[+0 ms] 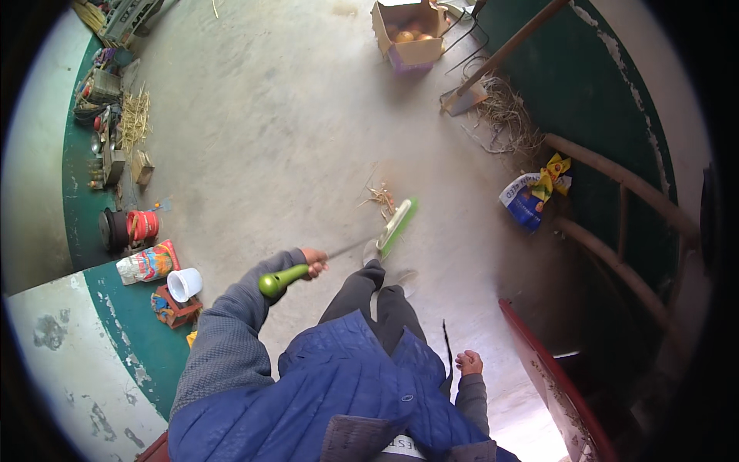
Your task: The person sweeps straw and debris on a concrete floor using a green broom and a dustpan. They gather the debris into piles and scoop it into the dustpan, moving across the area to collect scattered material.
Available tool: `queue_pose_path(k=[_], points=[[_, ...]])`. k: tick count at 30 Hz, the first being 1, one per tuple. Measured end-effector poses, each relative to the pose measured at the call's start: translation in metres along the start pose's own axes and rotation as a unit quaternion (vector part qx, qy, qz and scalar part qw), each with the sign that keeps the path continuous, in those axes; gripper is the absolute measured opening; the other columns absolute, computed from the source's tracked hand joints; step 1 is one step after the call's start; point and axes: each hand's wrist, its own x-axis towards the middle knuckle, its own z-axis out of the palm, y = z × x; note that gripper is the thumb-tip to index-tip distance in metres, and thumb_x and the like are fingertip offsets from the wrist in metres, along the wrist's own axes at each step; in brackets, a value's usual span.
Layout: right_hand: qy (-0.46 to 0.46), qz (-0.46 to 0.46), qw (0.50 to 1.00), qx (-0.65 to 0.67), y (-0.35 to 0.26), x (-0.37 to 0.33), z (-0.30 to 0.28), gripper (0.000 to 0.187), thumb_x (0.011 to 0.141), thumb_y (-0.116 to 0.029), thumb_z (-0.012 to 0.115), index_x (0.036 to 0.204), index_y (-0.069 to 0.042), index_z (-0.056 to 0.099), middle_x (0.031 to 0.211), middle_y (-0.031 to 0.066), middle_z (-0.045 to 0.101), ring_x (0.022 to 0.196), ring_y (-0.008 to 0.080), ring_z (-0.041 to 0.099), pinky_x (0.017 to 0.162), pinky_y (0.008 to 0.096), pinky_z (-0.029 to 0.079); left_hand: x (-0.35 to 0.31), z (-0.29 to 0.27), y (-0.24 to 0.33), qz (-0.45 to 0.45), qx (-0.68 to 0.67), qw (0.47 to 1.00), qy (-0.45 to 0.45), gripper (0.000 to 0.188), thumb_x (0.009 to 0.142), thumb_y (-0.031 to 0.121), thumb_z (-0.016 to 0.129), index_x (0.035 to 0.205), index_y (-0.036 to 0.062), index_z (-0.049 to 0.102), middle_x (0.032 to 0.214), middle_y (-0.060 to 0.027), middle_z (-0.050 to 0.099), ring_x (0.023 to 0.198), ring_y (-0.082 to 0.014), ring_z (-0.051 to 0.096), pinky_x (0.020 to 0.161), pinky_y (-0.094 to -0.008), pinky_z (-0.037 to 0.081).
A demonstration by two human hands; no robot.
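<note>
Left hand (pixel 314 262) wrapped round the broom (pixel 396 221), sweeping apparently part done.

One broom, its head beside a foot, next to one small straw clump (pixel 381 199), seemingly gathered; two larger straw patches remain, one by the shovel (pixel 466 100), one along the left wall (pixel 75 181); the right hand (pixel 469 362) hangs loosely curled, whether fully closed I cannot tell.

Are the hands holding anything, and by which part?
The left hand holds a broom at the shaft end of its green handle; the right hand appears empty.
</note>
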Motion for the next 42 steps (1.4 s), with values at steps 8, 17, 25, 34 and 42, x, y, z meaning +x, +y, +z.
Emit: queue_pose_path(k=[8,17,25,34,42], points=[[0.045,0.067,0.997,0.013,0.048,-0.014,0.01,0.036,0.069,-0.009,0.059,0.101,0.003,0.047,0.078,0.0144,0.059,0.061,0.0196,0.059,0.048,0.0291,0.049,-0.062,-0.065,0.088,0.071,-0.009,0.997,0.027,0.02,0.085,0.027,0.037,0.08,0.0089,0.044,0.043,0.0055,0.03,0.032,-0.0072,0.028,0.029,-0.023,0.022],[0.058,0.03,0.991,0.113,0.026,-0.079,0.162,0.044,0.068,-0.014,0.06,0.105,0.004,0.045,0.082,0.0143,0.058,0.066,0.0178,0.058,0.055,0.0277,0.048,-0.109,-0.117,0.09,0.103,0.023,0.994,-0.007,0.016,0.082,0.025,0.038,0.079,0.01,0.041,0.043,0.0041,0.025,0.032,-0.0088,0.023,0.03,-0.0247,0.019],[-0.009,-0.067,0.976,-0.207,-0.014,-0.111,0.282,0.025,0.074,-0.016,0.059,0.093,0.0,0.058,0.085,0.0101,0.061,0.071,0.0195,0.06,0.065,0.0284,0.049,-0.107,-0.15,0.148,0.026,0.022,0.986,-0.162,0.018,0.084,0.023,0.038,0.079,0.0075,0.044,0.043,0.0062,0.029,0.031,-0.0063,0.028,0.029,-0.0215,0.02],[0.086,0.034,0.992,0.085,-0.106,-0.133,0.301,0.042,0.071,-0.013,0.058,0.107,0.004,0.043,0.081,0.0131,0.059,0.067,0.0183,0.059,0.053,0.0268,0.049,-0.119,-0.259,0.21,0.088,-0.061,0.987,-0.117,0.019,0.085,0.027,0.041,0.081,0.0083,0.043,0.045,0.009,0.031,0.033,-0.0046,0.03,0.032,-0.0211,0.02],[-0.003,-0.104,0.989,-0.106,-0.07,-0.09,0.301,0.035,0.073,-0.018,0.061,0.1,0.002,0.053,0.079,0.0097,0.059,0.068,0.014,0.057,0.057,0.0259,0.047,-0.158,-0.241,0.194,0.146,-0.001,0.988,-0.048,0.012,0.079,0.022,0.039,0.079,0.0098,0.04,0.045,0.0047,0.033,0.033,-0.0075,0.031,0.03,-0.0224,0.022]])
